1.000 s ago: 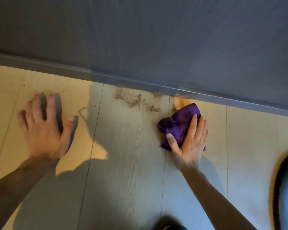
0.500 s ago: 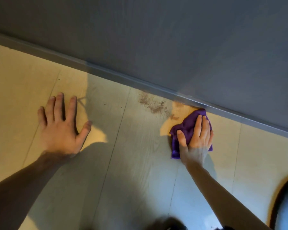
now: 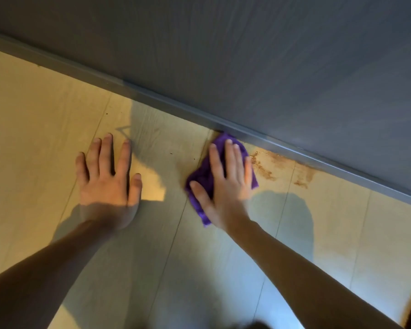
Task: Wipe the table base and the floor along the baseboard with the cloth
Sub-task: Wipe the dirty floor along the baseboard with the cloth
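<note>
Two hands: left hand (image 3: 108,184) flat on bare floor (image 3: 45,129).
Right hand (image 3: 226,184): open palm pressing cloth (image 3: 199,178) down (not pinched), its far tip touching the baseboard (image 3: 166,104).
Cloth: soft, light; likely bunches, so press mid-cloth.
Stain (image 3: 263,167): just right of the fingers.

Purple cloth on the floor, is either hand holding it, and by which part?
The right hand presses flat on the middle of the purple cloth, not gripping it. The left hand holds nothing.
</note>
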